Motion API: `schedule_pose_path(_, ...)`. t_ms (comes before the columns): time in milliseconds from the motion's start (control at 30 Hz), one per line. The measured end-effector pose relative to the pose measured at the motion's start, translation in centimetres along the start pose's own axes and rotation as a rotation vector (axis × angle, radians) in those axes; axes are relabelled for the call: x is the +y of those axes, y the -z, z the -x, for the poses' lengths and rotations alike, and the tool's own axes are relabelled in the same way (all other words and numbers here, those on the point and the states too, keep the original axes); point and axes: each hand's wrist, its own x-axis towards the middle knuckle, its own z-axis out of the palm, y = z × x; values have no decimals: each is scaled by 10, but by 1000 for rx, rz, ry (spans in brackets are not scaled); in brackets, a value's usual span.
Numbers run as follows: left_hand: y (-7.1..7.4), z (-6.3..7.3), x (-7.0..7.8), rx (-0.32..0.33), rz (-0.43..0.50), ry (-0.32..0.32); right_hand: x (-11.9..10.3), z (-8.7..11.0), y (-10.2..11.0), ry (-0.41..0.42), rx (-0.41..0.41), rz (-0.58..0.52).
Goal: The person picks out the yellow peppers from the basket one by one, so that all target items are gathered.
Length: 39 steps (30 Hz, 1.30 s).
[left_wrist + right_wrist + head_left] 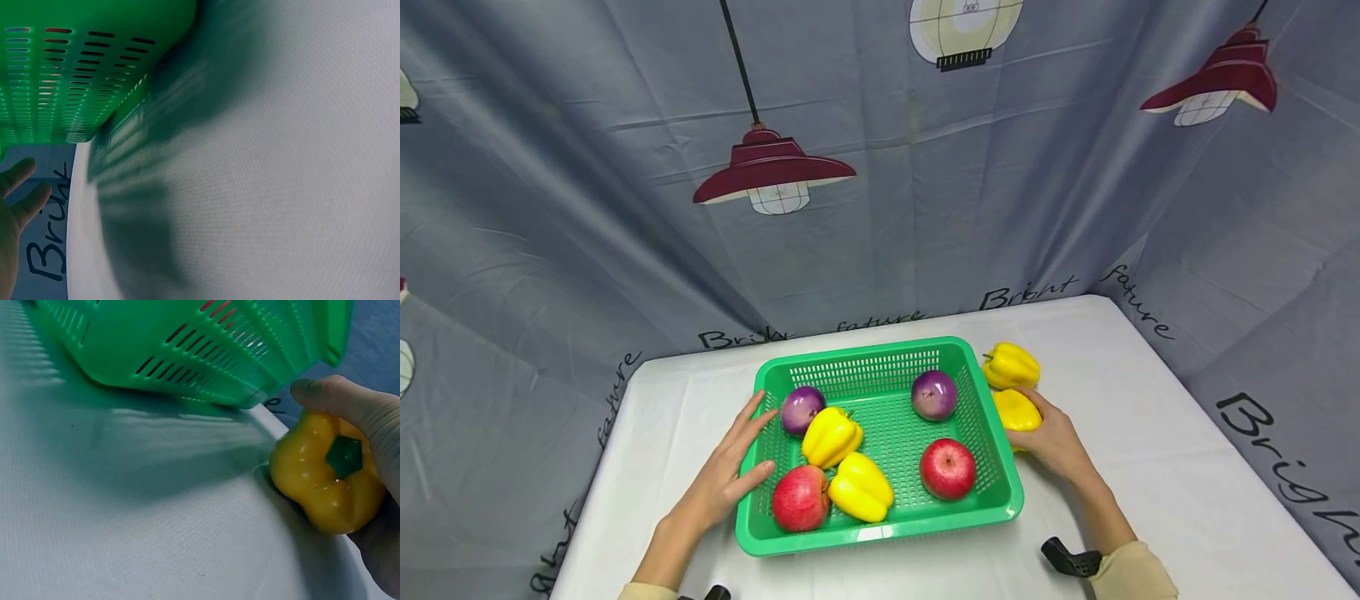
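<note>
My right hand (1051,439) grips a yellow bell pepper (1017,410) just outside the right wall of a green basket (880,537). In the right wrist view the thumb lies over that pepper (312,469), whose green stem end faces the camera. Right behind it sits another yellow bell pepper (1011,365). My left hand (724,473) is at the basket's left rim with fingers spread. Inside the basket are two yellow bell peppers, one (832,437) behind the other (861,487), two red apples (801,498) (948,469), and two purple onions (802,410) (934,395).
A white cloth covers the table (1150,467). Grey curtains (880,208) with printed lamps and lettering hang behind it and along both sides. A black wrist device (1070,558) sits by the right sleeve (1131,573).
</note>
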Motion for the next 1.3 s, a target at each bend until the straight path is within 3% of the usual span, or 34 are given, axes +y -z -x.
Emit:
schedule_pose_path(667,-2,-1,1,-3,3,1,2,5,8,39,-3,72)
schedule_pose_path(933,-2,0,-1,3,-3,-3,10,12,30,52,-37,-35)
schedule_pose_path(1300,-1,-1,0,-8,6,11,19,19,39,52,-49,1)
